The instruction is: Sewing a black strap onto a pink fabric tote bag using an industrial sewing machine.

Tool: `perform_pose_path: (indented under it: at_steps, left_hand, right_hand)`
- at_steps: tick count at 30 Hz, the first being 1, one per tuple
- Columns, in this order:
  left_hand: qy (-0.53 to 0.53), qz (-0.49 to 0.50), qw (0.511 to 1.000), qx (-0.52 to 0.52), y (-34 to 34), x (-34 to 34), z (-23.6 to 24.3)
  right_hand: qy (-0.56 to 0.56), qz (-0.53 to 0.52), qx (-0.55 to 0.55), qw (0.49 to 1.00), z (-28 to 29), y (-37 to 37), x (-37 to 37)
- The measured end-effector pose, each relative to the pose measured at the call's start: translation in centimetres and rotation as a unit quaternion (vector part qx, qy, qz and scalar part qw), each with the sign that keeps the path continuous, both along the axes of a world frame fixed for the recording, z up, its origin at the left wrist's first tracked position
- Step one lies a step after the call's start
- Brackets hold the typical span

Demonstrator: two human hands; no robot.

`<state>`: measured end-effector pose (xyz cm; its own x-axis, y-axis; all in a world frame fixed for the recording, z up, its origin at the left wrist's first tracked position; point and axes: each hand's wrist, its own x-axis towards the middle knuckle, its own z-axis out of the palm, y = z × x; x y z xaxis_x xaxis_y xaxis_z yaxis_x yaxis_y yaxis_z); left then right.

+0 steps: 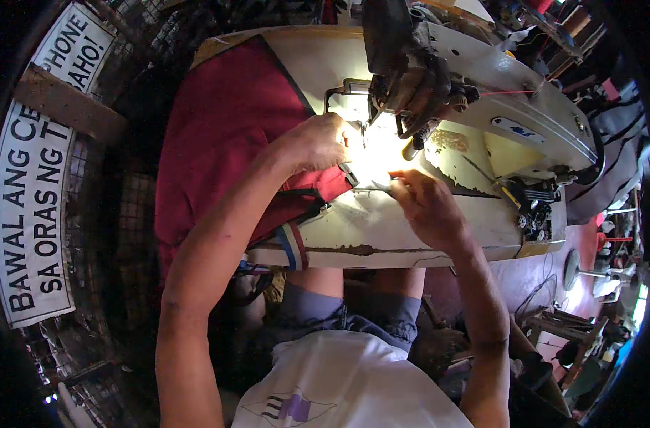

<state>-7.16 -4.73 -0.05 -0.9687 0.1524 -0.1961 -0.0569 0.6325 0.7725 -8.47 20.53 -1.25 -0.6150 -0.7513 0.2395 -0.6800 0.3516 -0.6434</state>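
A dark red cloth piece with black edging covers the left of the sewing machine's pale table. Its near folded end has a dark trim and lies just below my left hand. That hand is closed, fingertips curled beside the needle area; glare hides what they pinch. My right hand is closed on a small pale, pointed thing, its kind washed out by the light. The sewing machine's head stands over the bright spot between my hands.
A striped blue, white and red strap hangs over the table's chipped front edge. Red thread runs along the machine arm. White lettered signs hang on the wire mesh at left. A thread cone stands at far right.
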Motion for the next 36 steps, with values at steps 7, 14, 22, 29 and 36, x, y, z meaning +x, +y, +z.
perform_pose_path:
  at_steps: [7,14,22,29,36]
  left_hand:
    - [-0.021,-0.042,0.998,-0.047,0.0,-0.3,0.3]
    - [-0.019,-0.058,0.997,-0.056,-0.3,-1.0,-0.4]
    - [-0.022,-0.097,0.99,-0.104,-0.3,-1.1,-0.1]
    - [-0.002,-0.119,0.983,-0.137,0.1,-1.1,-0.5]
    - [0.009,-0.122,0.985,-0.119,0.2,-1.0,-0.4]
  right_hand:
    - [-0.204,-0.023,0.105,0.973,1.6,-3.8,-1.1]
    - [-0.133,-0.075,0.097,0.983,1.4,-4.1,1.5]
    - [-0.021,-0.154,0.099,0.983,0.3,-6.0,4.5]
    - [-0.039,-0.21,0.079,0.974,-0.2,-6.2,5.5]
    - [-0.077,-0.184,0.078,0.977,0.1,-6.0,4.3]
